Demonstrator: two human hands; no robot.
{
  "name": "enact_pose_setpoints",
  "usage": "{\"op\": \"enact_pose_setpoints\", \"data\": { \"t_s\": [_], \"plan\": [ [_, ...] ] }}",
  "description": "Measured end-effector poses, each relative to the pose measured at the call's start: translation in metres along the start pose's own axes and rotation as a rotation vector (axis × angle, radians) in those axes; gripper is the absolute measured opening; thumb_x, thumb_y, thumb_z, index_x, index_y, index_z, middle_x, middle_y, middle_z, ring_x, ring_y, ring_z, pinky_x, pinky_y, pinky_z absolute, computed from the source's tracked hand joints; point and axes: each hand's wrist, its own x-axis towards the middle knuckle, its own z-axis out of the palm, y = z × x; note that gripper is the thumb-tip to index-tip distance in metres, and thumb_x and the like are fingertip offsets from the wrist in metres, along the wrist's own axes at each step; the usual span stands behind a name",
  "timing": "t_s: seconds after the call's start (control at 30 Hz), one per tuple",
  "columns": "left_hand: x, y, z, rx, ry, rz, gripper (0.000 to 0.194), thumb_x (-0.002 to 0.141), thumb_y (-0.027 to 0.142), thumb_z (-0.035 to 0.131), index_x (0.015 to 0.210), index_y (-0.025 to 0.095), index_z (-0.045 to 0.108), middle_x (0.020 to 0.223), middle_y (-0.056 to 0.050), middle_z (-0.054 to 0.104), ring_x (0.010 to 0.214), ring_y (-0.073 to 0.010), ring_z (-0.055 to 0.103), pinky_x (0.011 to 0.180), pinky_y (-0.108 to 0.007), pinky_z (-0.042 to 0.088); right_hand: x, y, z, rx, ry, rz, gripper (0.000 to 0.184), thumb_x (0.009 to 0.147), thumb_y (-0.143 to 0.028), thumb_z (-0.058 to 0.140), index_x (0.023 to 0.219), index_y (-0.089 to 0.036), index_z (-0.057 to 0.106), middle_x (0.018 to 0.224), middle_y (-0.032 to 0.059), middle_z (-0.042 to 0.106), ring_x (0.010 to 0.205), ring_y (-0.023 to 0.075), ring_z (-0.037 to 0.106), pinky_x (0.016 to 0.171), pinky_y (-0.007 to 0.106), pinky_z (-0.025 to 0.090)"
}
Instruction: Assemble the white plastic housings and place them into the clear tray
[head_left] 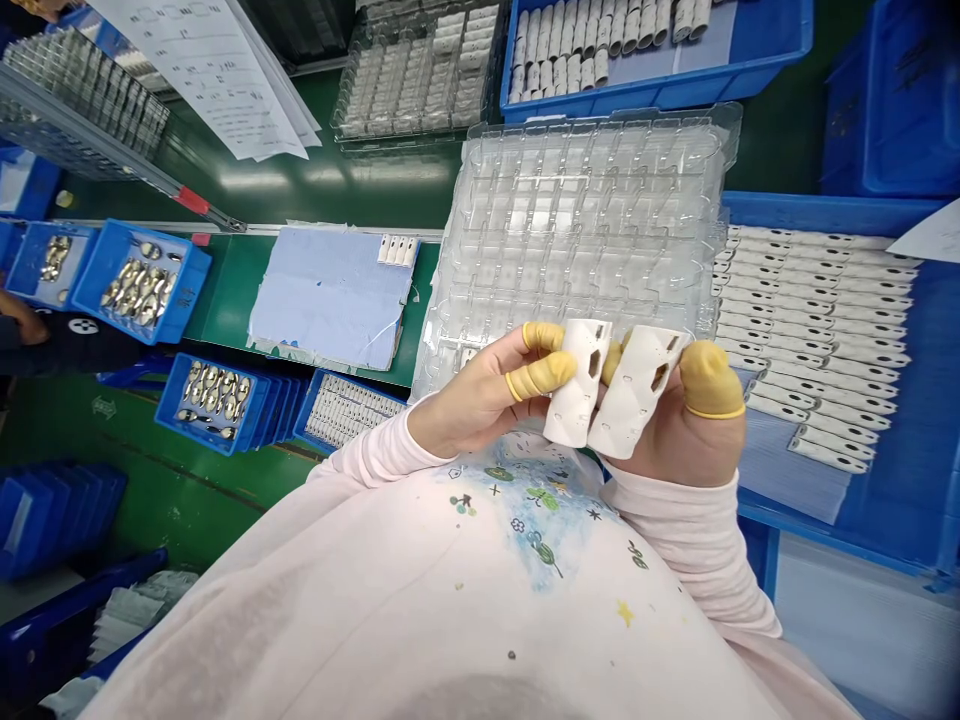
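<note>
A white, faceted, hollow moulded piece with angular slots [576,385] is clamped between the fingers of the left hand [469,395], which are sheathed in yellow latex cots [544,375]. A matching white piece [637,390] is pinched in the right hand [675,445], a thicker yellow cot [711,380] capping one digit. Grip is taken along the sides, leaving the slots exposed. Both pieces are held side by side over the near edge of a clear ribbed plastic blister tray [585,230], beside a blue plastic crate [825,210] of white strips.
</note>
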Motion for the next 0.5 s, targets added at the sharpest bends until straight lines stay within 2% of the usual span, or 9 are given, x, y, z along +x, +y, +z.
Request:
{"op": "enact_pose_setpoints", "data": {
  "t_s": [0.13,0.23,0.43,0.5],
  "plan": [
    [-0.0010,-0.0009,0.0017,0.040,0.019,0.049,0.052,0.076,0.060,0.092,0.096,0.021,0.064,0.084,0.004,0.069,0.071,-0.0097,0.068,0.069,-0.025,0.059,0.0033,0.0012,0.0002,0.101,-0.155,-0.053,0.059,0.101,-0.061,0.056,0.058,-0.027,0.078,0.045,0.0055,0.056,0.063,0.0281,0.069,0.071,0.047,0.064],
    [-0.0019,-0.0024,0.0022,0.071,0.012,0.086,0.048,0.079,0.060,0.090,0.096,0.021,0.067,0.083,0.004,0.071,0.069,-0.0093,0.069,0.062,-0.021,0.057,0.0042,0.0003,0.0025,0.134,-0.210,-0.057,0.061,0.103,-0.059,0.053,0.057,-0.026,0.078,0.047,0.0062,0.057,0.061,0.0270,0.067,0.069,0.046,0.062],
    [-0.0025,-0.0017,0.0019,0.101,-0.013,0.073,0.052,0.082,0.067,0.085,0.099,0.020,0.071,0.085,0.002,0.073,0.074,-0.0115,0.071,0.061,-0.022,0.059,0.0035,-0.0017,0.0043,0.164,-0.147,0.000,0.060,0.097,-0.062,0.062,0.049,-0.026,0.070,0.043,0.0036,0.048,0.058,0.0252,0.063,0.072,0.048,0.062],
    [-0.0026,0.0017,0.0030,0.087,0.000,0.056,0.053,0.082,0.067,0.085,0.103,0.021,0.071,0.086,0.002,0.072,0.078,-0.0127,0.071,0.064,-0.023,0.060,0.0027,-0.0032,0.0026,0.195,-0.105,0.034,0.054,0.092,-0.061,0.069,0.050,-0.026,0.068,0.043,0.0013,0.045,0.056,0.0240,0.061,0.073,0.049,0.063]
  ]
}}
